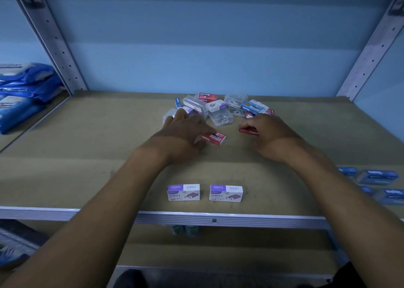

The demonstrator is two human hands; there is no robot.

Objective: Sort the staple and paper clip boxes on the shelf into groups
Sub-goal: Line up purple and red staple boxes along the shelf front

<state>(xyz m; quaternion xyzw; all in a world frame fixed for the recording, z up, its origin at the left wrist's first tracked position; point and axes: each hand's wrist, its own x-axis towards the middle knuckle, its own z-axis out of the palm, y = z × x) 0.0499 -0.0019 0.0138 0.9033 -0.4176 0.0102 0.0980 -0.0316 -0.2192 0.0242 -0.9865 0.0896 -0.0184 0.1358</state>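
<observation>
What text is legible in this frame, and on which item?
"KREAT" and "STAPLES": left white-purple box
"KREAT" and "STAPLES": right white-purple box
"Staples": red box in right hand
"Staples": blue box in the pile
"Staples": red box at pile rear, print inverted
Barcodes, blue packs, far-right blue boxes: blurred, unreadable.

The shelf board (87, 156) was brown with a pale metal front rail (240, 219). Perforated grey uprights (56, 41) stood at either side before a blue wall (196, 47). Blue packs (24, 91) filled the left bay. Lighting was dim and bluish.
</observation>
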